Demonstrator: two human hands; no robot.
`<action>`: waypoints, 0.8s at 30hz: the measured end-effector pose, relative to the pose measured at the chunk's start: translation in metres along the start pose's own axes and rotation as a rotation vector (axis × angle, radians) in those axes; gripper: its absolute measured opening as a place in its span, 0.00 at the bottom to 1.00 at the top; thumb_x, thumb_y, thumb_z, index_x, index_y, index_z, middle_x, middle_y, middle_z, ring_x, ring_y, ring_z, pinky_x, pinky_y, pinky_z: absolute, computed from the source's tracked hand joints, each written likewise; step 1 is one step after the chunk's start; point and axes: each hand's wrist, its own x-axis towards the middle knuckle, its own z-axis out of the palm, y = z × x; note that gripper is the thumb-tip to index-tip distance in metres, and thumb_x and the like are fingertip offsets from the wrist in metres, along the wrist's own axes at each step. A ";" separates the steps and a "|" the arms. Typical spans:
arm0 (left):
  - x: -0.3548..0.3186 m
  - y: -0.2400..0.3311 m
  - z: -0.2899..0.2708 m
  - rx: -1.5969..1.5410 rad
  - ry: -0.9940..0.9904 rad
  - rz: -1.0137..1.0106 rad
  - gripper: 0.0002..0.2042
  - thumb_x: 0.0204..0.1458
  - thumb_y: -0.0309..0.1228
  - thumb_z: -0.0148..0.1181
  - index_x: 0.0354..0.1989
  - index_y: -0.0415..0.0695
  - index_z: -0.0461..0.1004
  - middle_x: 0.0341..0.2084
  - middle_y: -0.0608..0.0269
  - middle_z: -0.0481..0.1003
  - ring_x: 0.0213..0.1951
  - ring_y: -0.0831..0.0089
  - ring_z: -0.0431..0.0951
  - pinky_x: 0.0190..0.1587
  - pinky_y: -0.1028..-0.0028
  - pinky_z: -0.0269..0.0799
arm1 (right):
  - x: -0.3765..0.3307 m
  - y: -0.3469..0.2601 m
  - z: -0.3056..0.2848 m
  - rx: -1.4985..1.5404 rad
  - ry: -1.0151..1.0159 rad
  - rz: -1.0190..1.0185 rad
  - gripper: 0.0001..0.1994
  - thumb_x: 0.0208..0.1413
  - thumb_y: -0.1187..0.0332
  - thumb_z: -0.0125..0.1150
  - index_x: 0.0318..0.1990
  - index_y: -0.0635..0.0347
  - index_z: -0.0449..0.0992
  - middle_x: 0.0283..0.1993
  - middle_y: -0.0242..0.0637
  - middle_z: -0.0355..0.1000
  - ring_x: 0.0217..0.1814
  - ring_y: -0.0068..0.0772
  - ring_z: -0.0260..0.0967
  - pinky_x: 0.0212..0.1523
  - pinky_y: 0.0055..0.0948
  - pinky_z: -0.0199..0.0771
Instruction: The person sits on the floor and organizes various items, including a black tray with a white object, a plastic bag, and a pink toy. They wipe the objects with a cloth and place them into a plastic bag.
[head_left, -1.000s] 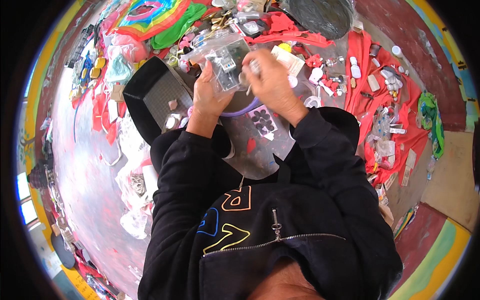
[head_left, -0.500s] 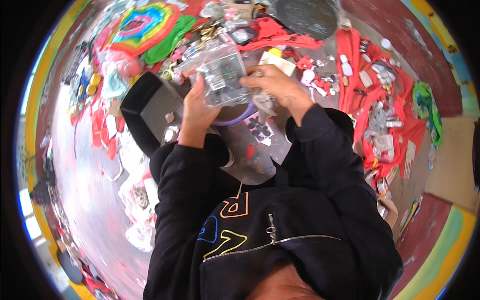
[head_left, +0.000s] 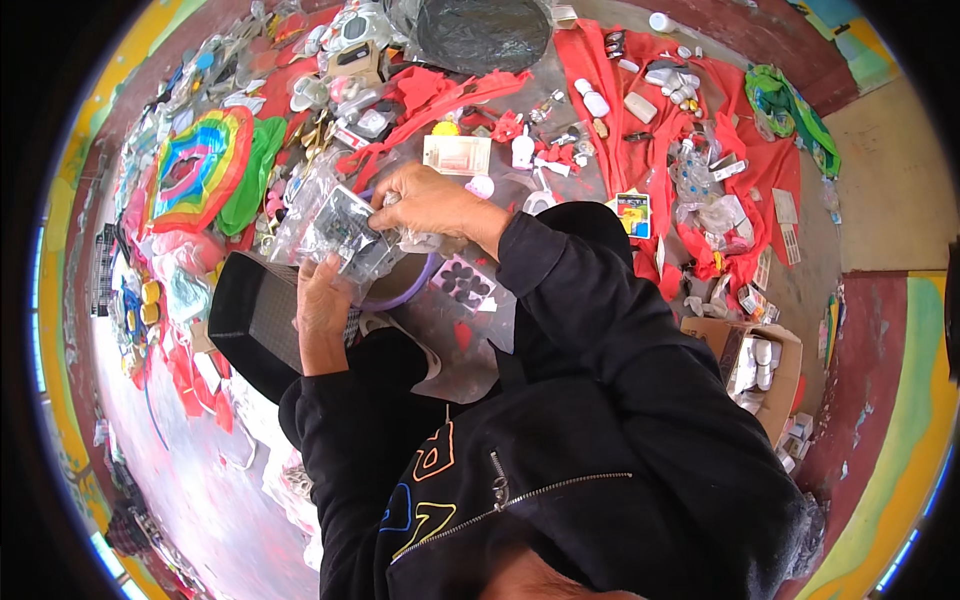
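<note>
Between my hands is a clear plastic bag (head_left: 345, 222) with a flat dark grey piece inside, too small to make out. My left hand (head_left: 324, 305) grips its lower edge, thumb on top. From the other side my right hand (head_left: 432, 205) pinches the bag's right edge. A crumpled bit of clear plastic (head_left: 420, 241) hangs under the right fingers. Just below the bag stands a round container with a purple rim (head_left: 428, 275), partly hidden by the bag and hands. Left of my left hand a black box (head_left: 240, 308) lies tilted.
A card with dark round shapes (head_left: 463, 283) lies right of the purple rim. Red cloth (head_left: 610, 120) with small items spreads at the right. A rainbow-coloured piece (head_left: 200, 170) lies far left, a black round tub (head_left: 482, 35) at the back, an open cardboard box (head_left: 785, 385) at right.
The view has swung right, so the surroundings sit further left and the cardboard box shows fully. Both hands still hold the bag, now tilted, with the right hand further over its edge.
</note>
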 end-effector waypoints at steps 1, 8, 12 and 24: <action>0.002 -0.002 -0.003 -0.022 0.042 -0.007 0.19 0.45 0.26 0.57 0.47 0.37 0.63 0.41 0.59 0.70 0.43 0.66 0.71 0.47 0.64 0.67 | 0.001 0.001 0.000 -0.029 0.015 -0.008 0.10 0.39 0.68 0.62 0.29 0.64 0.76 0.23 0.35 0.71 0.25 0.23 0.67 0.27 0.23 0.65; 0.010 -0.015 -0.042 -0.158 0.275 -0.073 0.13 0.46 0.27 0.56 0.41 0.39 0.66 0.34 0.60 0.71 0.38 0.67 0.73 0.40 0.68 0.68 | 0.013 -0.007 -0.034 0.768 0.702 0.057 0.05 0.44 0.71 0.59 0.23 0.63 0.72 0.17 0.32 0.68 0.19 0.25 0.66 0.19 0.25 0.65; 0.002 -0.002 0.012 -0.086 0.254 -0.064 0.10 0.45 0.27 0.58 0.36 0.39 0.68 0.30 0.65 0.71 0.33 0.74 0.73 0.32 0.77 0.69 | 0.011 -0.014 -0.027 0.693 0.687 -0.084 0.02 0.47 0.74 0.58 0.28 0.62 0.72 0.23 0.31 0.69 0.21 0.20 0.66 0.21 0.22 0.67; -0.016 0.006 0.027 -0.154 0.125 -0.048 0.15 0.45 0.23 0.55 0.43 0.37 0.67 0.35 0.62 0.73 0.36 0.73 0.74 0.40 0.73 0.69 | 0.039 0.031 -0.022 0.018 0.517 0.005 0.11 0.46 0.63 0.59 0.29 0.62 0.73 0.23 0.36 0.71 0.25 0.30 0.69 0.28 0.28 0.67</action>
